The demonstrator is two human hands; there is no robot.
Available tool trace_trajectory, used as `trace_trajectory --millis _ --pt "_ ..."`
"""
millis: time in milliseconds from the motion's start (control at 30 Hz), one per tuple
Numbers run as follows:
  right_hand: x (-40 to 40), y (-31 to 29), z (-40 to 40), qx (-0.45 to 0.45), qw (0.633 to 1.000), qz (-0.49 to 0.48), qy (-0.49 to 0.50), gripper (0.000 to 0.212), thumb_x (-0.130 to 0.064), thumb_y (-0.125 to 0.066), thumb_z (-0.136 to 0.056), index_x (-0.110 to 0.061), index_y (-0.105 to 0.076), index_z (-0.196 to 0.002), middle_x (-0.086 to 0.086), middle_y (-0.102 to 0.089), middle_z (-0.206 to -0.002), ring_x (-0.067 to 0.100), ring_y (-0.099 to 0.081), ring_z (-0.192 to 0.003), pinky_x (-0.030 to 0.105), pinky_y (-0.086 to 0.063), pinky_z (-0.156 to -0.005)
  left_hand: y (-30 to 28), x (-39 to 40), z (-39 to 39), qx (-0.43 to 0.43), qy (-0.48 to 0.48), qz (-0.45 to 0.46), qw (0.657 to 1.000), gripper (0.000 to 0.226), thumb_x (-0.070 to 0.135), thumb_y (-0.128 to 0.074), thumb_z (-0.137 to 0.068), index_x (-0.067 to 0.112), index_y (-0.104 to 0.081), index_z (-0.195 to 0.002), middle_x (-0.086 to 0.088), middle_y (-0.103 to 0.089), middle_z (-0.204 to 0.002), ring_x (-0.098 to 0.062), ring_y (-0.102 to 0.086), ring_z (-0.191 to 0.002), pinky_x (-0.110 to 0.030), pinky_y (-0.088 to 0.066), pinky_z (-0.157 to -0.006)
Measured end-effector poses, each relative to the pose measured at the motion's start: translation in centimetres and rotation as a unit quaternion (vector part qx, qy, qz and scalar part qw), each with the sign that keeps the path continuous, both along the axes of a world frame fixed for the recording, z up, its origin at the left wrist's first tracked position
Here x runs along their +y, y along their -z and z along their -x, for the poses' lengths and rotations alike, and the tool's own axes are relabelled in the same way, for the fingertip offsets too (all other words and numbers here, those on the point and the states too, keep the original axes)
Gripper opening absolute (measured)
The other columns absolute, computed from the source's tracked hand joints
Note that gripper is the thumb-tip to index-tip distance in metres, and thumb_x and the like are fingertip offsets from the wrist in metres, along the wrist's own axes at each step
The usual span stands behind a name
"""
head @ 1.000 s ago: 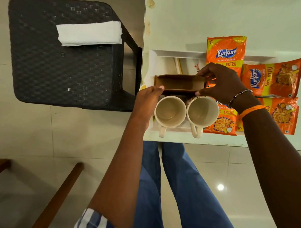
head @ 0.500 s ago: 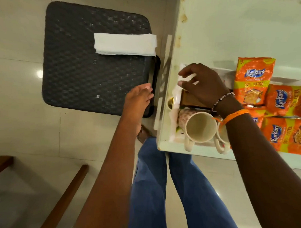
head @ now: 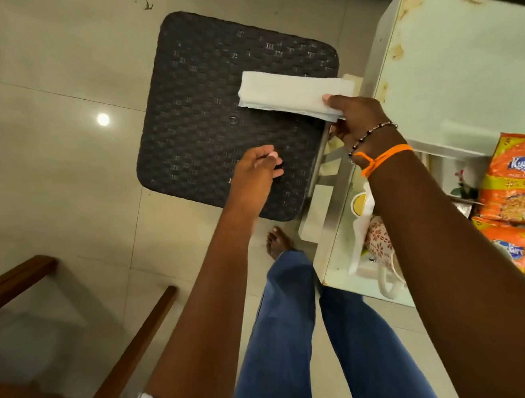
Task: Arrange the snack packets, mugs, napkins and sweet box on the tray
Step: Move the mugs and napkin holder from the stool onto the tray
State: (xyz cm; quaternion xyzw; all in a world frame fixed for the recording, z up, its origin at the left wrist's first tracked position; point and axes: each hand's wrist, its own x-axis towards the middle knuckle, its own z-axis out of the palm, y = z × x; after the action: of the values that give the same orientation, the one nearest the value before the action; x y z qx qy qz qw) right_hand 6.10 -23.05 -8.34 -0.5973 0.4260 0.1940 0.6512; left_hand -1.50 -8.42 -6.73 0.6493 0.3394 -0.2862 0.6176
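My right grip (head: 355, 122) pinches the near end of the folded white paper napkins (head: 293, 95), thumb on top and fingers curled beneath; the stack lies across the far corner of the dark woven square stool (head: 210, 117), its free end reaching away to the left of that grip. My left grip (head: 254, 172) hangs relaxed above the stool's near edge, below and left of the napkins, fingers loosely bent and holding nothing. Right of my right forearm, on the pale glass tabletop (head: 447, 73), sits the white tray (head: 354, 261) with a floral-patterned cream mug (head: 379, 242) partly hidden by my arm, and orange snack packets (head: 511, 190) further right
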Motion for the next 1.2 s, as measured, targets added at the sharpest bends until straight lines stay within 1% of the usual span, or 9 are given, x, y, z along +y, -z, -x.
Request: trace_trajectory --millis 133,267,367,533,700,833,967,1067,1200 --pt "-2.1 -2.3 2.2 -0.039 0.981 -0.141 0.130 0.018 0.005 -0.053 -0.083 -0.008 -0.052 -0.071 0.007 -0.054 -0.074 0.016 -0.056 -0.068 0.019 -0.050 -0.048 -0.7 -0.7 0.5 0.009 -0.076 0.076 0.994 0.027 0.024 -0.042 -0.096 0.017 -0.043 -0.122 -0.014 -0.058 -0.123 -0.022 -0.060 -0.106 -0.033 -0.043 -0.100" --pt "-5.8 -4.0 6.1 -0.030 0.986 -0.134 0.095 0.023 0.005 -0.051 -0.085 -0.012 -0.054 -0.069 0.002 -0.055 -0.074 0.011 -0.055 -0.069 0.013 -0.049 -0.049 -1.2 -2.4 0.8 0.027 -0.113 0.139 0.984 0.046 0.035 -0.043 -0.094 0.015 -0.034 -0.135 -0.013 -0.055 -0.128 -0.025 -0.058 -0.113 -0.037 -0.041 -0.103" --pt "-9.4 -4.5 8.7 -0.043 0.993 -0.103 0.042 0.026 0.005 -0.051 -0.084 -0.016 -0.058 -0.070 -0.004 -0.064 -0.066 0.008 -0.059 -0.070 0.015 -0.050 -0.051 -1.6 -4.3 1.2 0.035 -0.088 0.143 0.985 0.052 0.027 -0.051 -0.092 0.013 -0.033 -0.139 -0.012 -0.052 -0.132 -0.024 -0.056 -0.115 -0.034 -0.048 -0.096" --pt "-15.9 -4.8 12.8 -0.059 0.996 0.020 -0.071 0.026 0.004 -0.056 -0.082 -0.009 -0.057 -0.104 -0.001 -0.063 -0.087 0.008 -0.064 -0.074 0.019 -0.057 -0.063 -2.2 -9.1 2.5 -0.011 0.055 0.100 0.993 0.032 0.004 -0.058 -0.086 0.010 -0.054 -0.118 0.001 -0.063 -0.100 -0.006 -0.061 -0.089 -0.016 -0.055 -0.071" --pt "-19.6 -4.0 15.7 -0.094 0.963 0.214 -0.136 0.033 -0.001 -0.064 -0.078 -0.006 -0.056 -0.109 0.008 -0.060 -0.097 0.016 -0.057 -0.082 0.024 -0.049 -0.074 -1.6 -13.5 3.7 -0.089 0.151 0.006 0.984 0.032 -0.002 -0.062 -0.080 0.023 -0.059 -0.101 0.000 -0.063 -0.108 -0.015 -0.060 -0.104 -0.031 -0.055 -0.085" --pt "-21.1 -3.5 17.0 -0.126 0.924 0.310 -0.186 0.030 -0.003 -0.066 -0.076 0.000 -0.058 -0.105 0.009 -0.058 -0.095 0.016 -0.051 -0.086 0.003 -0.039 -0.063 -0.9 -15.7 4.2 -0.123 0.193 -0.055 0.972 0.031 -0.001 -0.063 -0.080 0.028 -0.058 -0.091 0.003 -0.062 -0.108 -0.016 -0.057 -0.109 -0.032 -0.051 -0.095" --pt "-21.8 -2.9 17.5 -0.108 0.925 0.313 -0.188 0.031 -0.007 -0.066 -0.078 -0.001 -0.058 -0.107 0.016 -0.063 -0.108 0.020 -0.054 -0.093 0.029 -0.045 -0.080 -0.1 -16.6 4.5 -0.150 0.206 -0.098 0.962 0.029 -0.003 -0.061 -0.079 0.023 -0.059 -0.093 0.001 -0.062 -0.106 -0.015 -0.057 -0.106 -0.020 -0.053 -0.086" --pt "-22.2 -2.4 17.8 -0.103 0.927 0.306 -0.190 0.030 -0.006 -0.064 -0.079 0.000 -0.058 -0.108 0.019 -0.063 -0.112 0.029 -0.058 -0.102 0.031 -0.045 -0.085 0.3 -17.0 5.1 -0.154 0.246 -0.107 0.951 0.029 -0.003 -0.060 -0.080 0.023 -0.059 -0.095 0.007 -0.060 -0.099 -0.008 -0.056 -0.095 -0.001 -0.047 -0.067" --pt "-22.9 -1.8 18.2 -0.092 0.922 0.302 -0.224 0.031 -0.010 -0.064 -0.080 0.001 -0.056 -0.108 0.021 -0.063 -0.110 0.032 -0.057 -0.101 0.036 -0.045 -0.084 0.5 -17.4 6.0 -0.167 0.238 -0.117 0.950 0.023 0.004 -0.061 -0.083 0.023 -0.059 -0.096 0.013 -0.058 -0.091 -0.001 -0.055 -0.088 0.001 -0.045 -0.065"
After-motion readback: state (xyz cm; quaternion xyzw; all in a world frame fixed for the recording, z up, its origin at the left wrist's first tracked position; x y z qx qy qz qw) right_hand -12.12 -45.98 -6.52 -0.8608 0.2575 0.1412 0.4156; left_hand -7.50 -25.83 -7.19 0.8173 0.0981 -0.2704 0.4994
